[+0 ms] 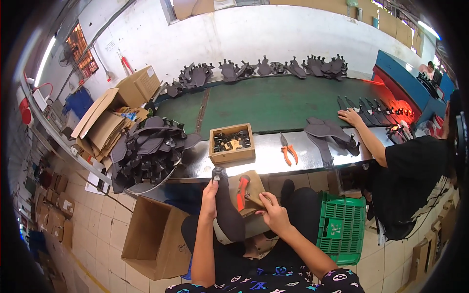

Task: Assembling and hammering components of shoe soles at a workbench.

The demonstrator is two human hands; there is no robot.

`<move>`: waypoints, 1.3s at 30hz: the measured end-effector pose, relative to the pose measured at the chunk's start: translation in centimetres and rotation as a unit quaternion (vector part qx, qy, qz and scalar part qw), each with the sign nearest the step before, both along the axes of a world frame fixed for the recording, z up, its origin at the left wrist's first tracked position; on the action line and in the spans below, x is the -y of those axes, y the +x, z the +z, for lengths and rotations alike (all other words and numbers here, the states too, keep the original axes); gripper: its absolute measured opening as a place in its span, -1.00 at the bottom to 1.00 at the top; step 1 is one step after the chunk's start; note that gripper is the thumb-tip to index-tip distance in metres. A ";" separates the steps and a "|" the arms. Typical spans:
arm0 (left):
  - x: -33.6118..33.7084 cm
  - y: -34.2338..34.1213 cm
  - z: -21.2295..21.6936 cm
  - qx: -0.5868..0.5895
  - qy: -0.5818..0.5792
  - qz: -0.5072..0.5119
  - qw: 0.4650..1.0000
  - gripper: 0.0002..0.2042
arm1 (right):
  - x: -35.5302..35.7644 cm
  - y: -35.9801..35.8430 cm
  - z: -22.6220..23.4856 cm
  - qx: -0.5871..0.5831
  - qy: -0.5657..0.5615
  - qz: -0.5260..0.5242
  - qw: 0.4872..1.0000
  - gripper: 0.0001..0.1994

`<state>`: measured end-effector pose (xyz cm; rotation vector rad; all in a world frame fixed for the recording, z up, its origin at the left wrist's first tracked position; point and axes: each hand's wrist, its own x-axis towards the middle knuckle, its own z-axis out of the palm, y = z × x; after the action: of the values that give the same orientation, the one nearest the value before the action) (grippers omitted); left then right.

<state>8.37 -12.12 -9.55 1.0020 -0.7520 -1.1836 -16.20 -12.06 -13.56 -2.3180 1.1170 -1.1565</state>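
Observation:
My left hand [210, 202] is closed around a dark grey shoe sole [228, 215], which stands lengthwise over my lap with a black fitting at its upper end. Over my knees lies a tan board [256, 181], and on it is an orange-handled hand tool [241, 194] with a dark metal part. At the board's right edge, beside that metal part, my right hand [276, 214] has thumb and forefinger pinched together. Whatever sits between those fingertips is too small to make out.
Ahead, a wooden box [232, 156] of small black parts and orange-handled pliers [288, 150] rest on the metal ledge before a green conveyor belt [273, 102]. Piled soles [151, 146] stand left. A cardboard box [154, 239], a green crate [342, 227] and a co-worker [410, 171] flank me.

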 end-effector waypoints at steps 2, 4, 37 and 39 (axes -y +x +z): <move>-0.8 1.0 -0.7 0.013 0.013 0.011 1.000 -0.63 | -0.5 -0.2 1.6 -0.005 0.026 0.011 1.000 -0.55; -2.0 1.6 -2.2 0.066 0.005 0.056 0.996 -0.48 | -0.9 -0.2 2.0 0.050 0.010 0.010 0.999 -0.59; 8.6 -3.3 8.7 0.626 -0.341 0.155 0.684 -0.76 | 0.5 -7.0 10.0 0.416 0.334 0.020 0.846 -0.85; 3.1 -5.1 10.5 0.627 -0.374 0.185 0.658 -0.72 | 2.2 -4.6 12.3 0.378 0.351 0.086 0.852 -0.81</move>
<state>3.27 -15.21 0.90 1.0590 -1.8034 0.4346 -20.83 -14.31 -1.25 -1.1944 0.7998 -1.1590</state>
